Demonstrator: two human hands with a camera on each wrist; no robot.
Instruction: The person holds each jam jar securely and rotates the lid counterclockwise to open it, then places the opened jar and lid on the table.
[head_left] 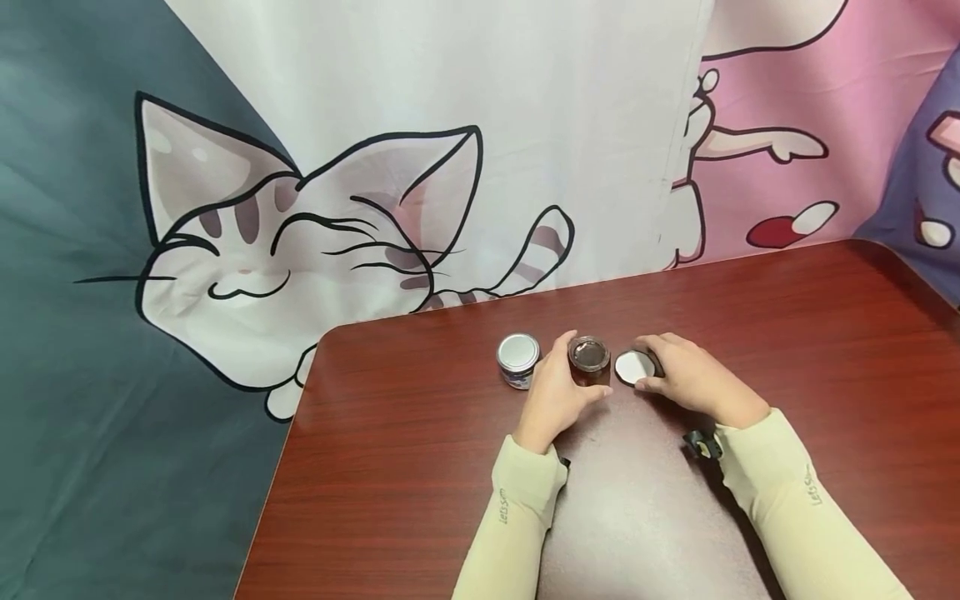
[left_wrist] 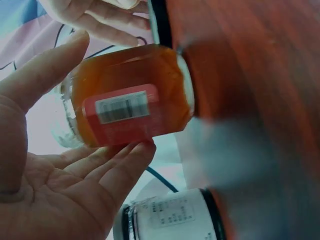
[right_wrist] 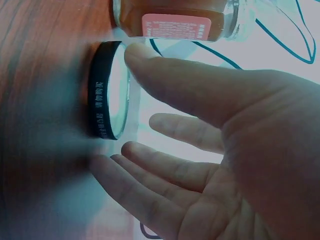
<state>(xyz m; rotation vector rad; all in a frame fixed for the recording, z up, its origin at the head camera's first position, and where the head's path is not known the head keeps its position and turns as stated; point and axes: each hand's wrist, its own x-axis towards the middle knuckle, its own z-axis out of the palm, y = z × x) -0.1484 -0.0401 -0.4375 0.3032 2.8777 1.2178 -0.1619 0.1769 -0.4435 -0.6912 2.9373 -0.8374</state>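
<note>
Now, left hand (head_left: pixel 557 390) grasps the open glass jar (head_left: pixel 590 357), thumb and fingers around it | right hand (head_left: pixel 692 377) loose, fingers relaxed; black-rimmed lid (head_left: pixel 633 367) between thumb and fingers, just right of the jar | silver-lidded jar (head_left: pixel 518 353) left of it | left wrist view alone reveals barcode (left_wrist: pixel 122 107); right wrist, rim lettering (right_wrist: pixel 99 110)

In the head view, the near edge of the table (head_left: pixel 375 467) is cut off, and the side of the open jar (head_left: pixel 589 354) is partly hidden by the left hand (head_left: pixel 557 389). In the left wrist view, the capped jar (left_wrist: pixel 172 217), near the far edge, is cut off, its print too blurred to be read.
</note>
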